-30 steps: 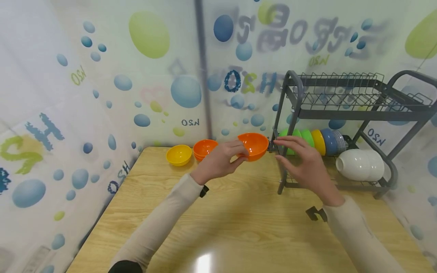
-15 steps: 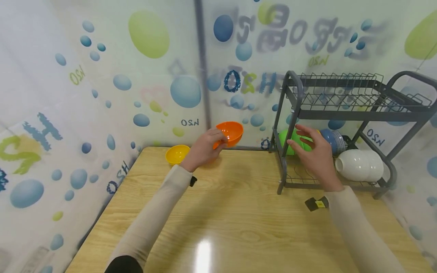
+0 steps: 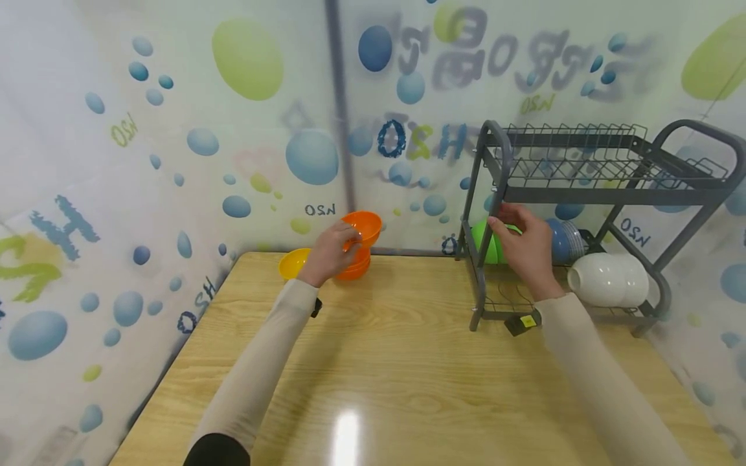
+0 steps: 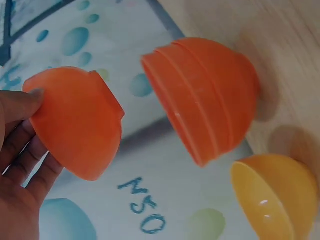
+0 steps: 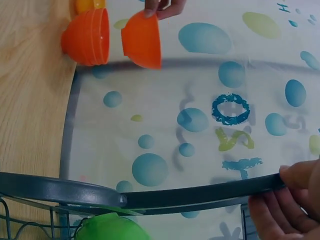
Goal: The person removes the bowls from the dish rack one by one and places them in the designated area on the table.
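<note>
My left hand holds an orange bowl by its rim, just above a stack of orange bowls at the table's far edge. In the left wrist view the held orange bowl is pinched by my left hand, apart from the stack of orange bowls and a yellow bowl. My right hand reaches into the lower shelf of a grey dish rack, over a green bowl. Its curved fingers lie by a rack bar. Any grip is hidden.
A yellow bowl sits left of the orange stack. Blue bowls and white bowls stand on the rack's lower shelf. A printed plastic curtain walls the wooden table at the back and left.
My left hand carried the orange bowl leftwards from beside the rack to above the orange stack. My right hand moved forward into the rack's lower shelf, onto the green bowls.
</note>
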Demonstrator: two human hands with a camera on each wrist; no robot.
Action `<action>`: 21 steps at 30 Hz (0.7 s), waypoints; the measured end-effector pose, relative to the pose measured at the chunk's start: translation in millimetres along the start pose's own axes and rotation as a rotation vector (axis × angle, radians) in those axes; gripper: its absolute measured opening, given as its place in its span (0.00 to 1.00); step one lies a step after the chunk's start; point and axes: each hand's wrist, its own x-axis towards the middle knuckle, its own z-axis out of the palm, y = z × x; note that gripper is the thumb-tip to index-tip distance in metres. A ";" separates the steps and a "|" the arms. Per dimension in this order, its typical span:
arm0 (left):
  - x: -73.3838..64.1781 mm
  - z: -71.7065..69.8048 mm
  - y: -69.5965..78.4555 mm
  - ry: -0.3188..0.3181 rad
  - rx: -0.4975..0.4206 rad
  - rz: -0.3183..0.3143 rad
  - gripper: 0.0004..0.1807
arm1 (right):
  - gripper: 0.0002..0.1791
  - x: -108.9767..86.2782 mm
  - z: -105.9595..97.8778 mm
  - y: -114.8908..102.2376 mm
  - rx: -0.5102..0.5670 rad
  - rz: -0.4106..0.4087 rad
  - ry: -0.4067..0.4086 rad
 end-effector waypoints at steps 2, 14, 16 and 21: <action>-2.9 2.7 -6.4 -0.006 0.005 -0.037 0.04 | 0.24 1.1 0.6 0.4 -0.003 -0.002 0.009; -18.1 19.1 -31.9 -0.068 0.053 -0.132 0.04 | 0.22 4.6 1.3 5.8 -0.041 -0.037 -0.006; -20.8 22.5 -34.5 -0.085 0.052 -0.143 0.05 | 0.21 4.5 2.0 6.8 -0.040 -0.039 -0.005; -24.1 29.1 -39.6 -0.088 0.031 -0.125 0.05 | 0.21 4.4 2.1 8.0 -0.042 -0.060 0.010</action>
